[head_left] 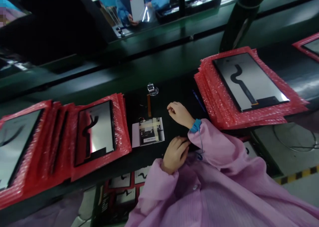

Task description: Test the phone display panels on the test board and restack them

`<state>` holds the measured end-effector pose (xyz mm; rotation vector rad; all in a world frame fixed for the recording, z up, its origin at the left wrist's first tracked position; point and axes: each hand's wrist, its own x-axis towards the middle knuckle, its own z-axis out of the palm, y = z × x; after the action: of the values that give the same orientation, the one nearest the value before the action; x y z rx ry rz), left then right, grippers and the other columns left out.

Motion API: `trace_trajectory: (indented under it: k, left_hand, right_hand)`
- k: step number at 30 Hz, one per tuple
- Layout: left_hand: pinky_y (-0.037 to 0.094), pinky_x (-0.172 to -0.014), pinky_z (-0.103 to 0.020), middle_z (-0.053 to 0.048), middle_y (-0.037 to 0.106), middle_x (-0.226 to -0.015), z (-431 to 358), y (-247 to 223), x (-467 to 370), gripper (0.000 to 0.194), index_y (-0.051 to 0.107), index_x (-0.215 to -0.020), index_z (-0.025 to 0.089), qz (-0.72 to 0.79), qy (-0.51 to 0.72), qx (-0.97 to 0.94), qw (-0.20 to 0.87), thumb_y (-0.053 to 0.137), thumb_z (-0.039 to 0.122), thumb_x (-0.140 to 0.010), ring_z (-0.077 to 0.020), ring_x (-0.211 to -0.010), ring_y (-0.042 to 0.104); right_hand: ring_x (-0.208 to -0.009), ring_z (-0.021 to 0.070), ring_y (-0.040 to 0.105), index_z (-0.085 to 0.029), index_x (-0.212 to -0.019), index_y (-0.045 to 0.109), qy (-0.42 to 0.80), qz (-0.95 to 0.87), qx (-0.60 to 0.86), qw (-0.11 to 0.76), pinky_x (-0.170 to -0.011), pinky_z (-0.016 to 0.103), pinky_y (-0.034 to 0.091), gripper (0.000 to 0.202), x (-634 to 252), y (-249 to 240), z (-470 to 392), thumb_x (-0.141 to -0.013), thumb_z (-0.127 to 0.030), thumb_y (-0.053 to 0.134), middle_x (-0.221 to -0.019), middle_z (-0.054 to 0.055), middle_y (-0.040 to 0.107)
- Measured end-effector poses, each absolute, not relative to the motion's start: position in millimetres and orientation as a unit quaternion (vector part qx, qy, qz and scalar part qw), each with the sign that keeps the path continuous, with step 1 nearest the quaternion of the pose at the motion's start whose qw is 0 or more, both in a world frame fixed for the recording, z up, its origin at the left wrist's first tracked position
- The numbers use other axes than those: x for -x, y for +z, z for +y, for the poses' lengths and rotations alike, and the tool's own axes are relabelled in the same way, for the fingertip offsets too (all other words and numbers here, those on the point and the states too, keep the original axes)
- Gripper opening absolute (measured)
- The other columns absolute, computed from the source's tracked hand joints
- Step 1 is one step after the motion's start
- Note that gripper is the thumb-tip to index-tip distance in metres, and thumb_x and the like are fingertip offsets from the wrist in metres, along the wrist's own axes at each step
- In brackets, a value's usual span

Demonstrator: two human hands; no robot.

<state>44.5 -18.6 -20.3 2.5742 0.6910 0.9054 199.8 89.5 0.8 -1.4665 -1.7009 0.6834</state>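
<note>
My right hand (181, 114), with a blue band (195, 125) at its wrist, is loosely closed above the dark work surface, and nothing shows in its fingers. Closer to my body, my left hand (175, 153) has its fingers bent together near the table edge, close to my right cuff, holding nothing visible. Left of both hands lies a small circuit assembly (150, 131) with pale tape on a white backing. An orange strip (149, 106) extends above it, near a small clear and metallic object (152, 89).
Red wrap with display panels is stacked at left (99, 160) and right (209, 94). A blue pen-like item (198, 100) lies beside the right stack. Across the bench, a person in blue holds a panel (137, 8). More panels (126, 195) sit below the table edge.
</note>
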Motion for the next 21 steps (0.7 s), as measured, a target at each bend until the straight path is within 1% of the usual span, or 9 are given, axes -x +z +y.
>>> trace_trajectory:
  k: [3,6,9,11,13,15,17,19,21]
  left_hand:
    - [0.054,-0.103,-0.044,-0.007,0.073,-0.104,-27.8,-23.7,-51.2,0.020,0.068,-0.108,0.017,0.217,0.308,-0.908,0.183,0.053,0.012,-0.096,-0.0204,-0.100,0.065]
    - [0.052,-0.106,-0.045,-0.007,0.074,-0.110,-31.0,-25.0,-50.8,0.024,0.068,-0.113,0.019,0.231,0.301,-0.903,0.201,0.052,0.012,-0.097,-0.0205,-0.106,0.065]
    - [0.053,-0.104,-0.044,-0.007,0.074,-0.111,-30.6,-24.6,-50.1,0.025,0.069,-0.114,0.020,0.255,0.302,-0.889,0.230,0.052,0.014,-0.097,-0.0211,-0.107,0.065]
    - [0.053,-0.103,-0.045,-0.008,0.074,-0.112,-30.0,-23.1,-50.7,0.025,0.070,-0.113,0.021,0.270,0.296,-0.879,0.258,0.053,0.016,-0.096,-0.0224,-0.108,0.066]
    - [0.052,-0.101,-0.048,-0.009,0.074,-0.111,-29.8,-19.4,-52.5,0.024,0.071,-0.111,0.023,0.291,0.286,-0.863,0.297,0.054,0.018,-0.096,-0.0236,-0.107,0.066]
    - [0.051,-0.101,-0.049,-0.009,0.075,-0.111,-30.4,-13.1,-55.9,0.023,0.072,-0.110,0.023,0.310,0.283,-0.838,0.349,0.054,0.020,-0.096,-0.0244,-0.107,0.067]
    - [0.052,-0.100,-0.047,-0.010,0.074,-0.111,-32.0,-4.3,-62.0,0.023,0.072,-0.110,0.023,0.309,0.283,-0.805,0.420,0.054,0.020,-0.096,-0.0240,-0.107,0.068]
    - [0.053,-0.097,-0.042,-0.011,0.074,-0.111,-34.4,5.5,-72.5,0.022,0.073,-0.108,0.022,0.288,0.282,-0.766,0.501,0.055,0.022,-0.096,-0.0232,-0.107,0.069]
    - [0.054,-0.094,-0.038,-0.011,0.073,-0.109,-36.4,15.3,-88.5,0.021,0.074,-0.106,0.021,0.277,0.283,-0.706,0.588,0.056,0.029,-0.097,-0.0225,-0.105,0.069]
  right_hand:
    - [-0.095,0.0210,0.055,-0.019,-0.090,0.061,0.239,-0.643,0.608,0.400,-0.090,0.039,0.049,0.015,-205.4,-6.2,48.2,-0.088,-0.007,0.053,-0.095,0.006,0.064]
    - [-0.101,0.0225,0.058,-0.019,-0.108,0.062,0.172,-0.612,0.635,0.439,-0.091,0.040,0.051,0.022,-216.3,-9.5,1.3,-0.092,-0.009,0.050,-0.105,0.009,0.066]
    - [-0.102,0.0233,0.062,-0.023,-0.118,0.060,-0.065,-0.586,0.655,0.473,-0.093,0.043,0.049,0.026,-236.1,-3.1,-42.8,-0.094,-0.013,0.056,-0.108,0.009,0.068]
    - [-0.097,0.0251,0.063,-0.025,-0.117,0.061,-0.229,-0.533,0.672,0.460,-0.091,0.045,0.047,0.029,-254.9,6.1,-65.3,-0.090,-0.018,0.067,-0.103,0.009,0.068]
    - [-0.096,0.0283,0.062,-0.023,-0.118,0.062,-0.314,-0.464,0.706,0.432,-0.090,0.049,0.046,0.036,-275.2,16.7,-79.0,-0.085,-0.028,0.076,-0.103,0.011,0.067]
    - [-0.098,0.0297,0.063,-0.022,-0.115,0.066,-0.313,-0.448,0.735,0.402,-0.093,0.051,0.045,0.033,-292.6,26.5,-83.8,-0.086,-0.036,0.075,-0.106,0.013,0.067]
    - [-0.095,0.0269,0.065,-0.023,-0.106,0.071,-0.287,-0.461,0.741,0.396,-0.094,0.051,0.045,0.020,-303.6,34.1,-82.3,-0.090,-0.035,0.070,-0.104,0.010,0.069]
    - [-0.089,0.0241,0.066,-0.024,-0.097,0.073,-0.273,-0.457,0.735,0.421,-0.091,0.048,0.047,0.011,-307.4,39.6,-78.5,-0.093,-0.032,0.066,-0.098,0.008,0.071]
    - [-0.085,0.0226,0.065,-0.024,-0.092,0.073,-0.259,-0.451,0.724,0.454,-0.085,0.045,0.048,0.011,-305.2,44.1,-76.0,-0.094,-0.031,0.065,-0.091,0.006,0.070]
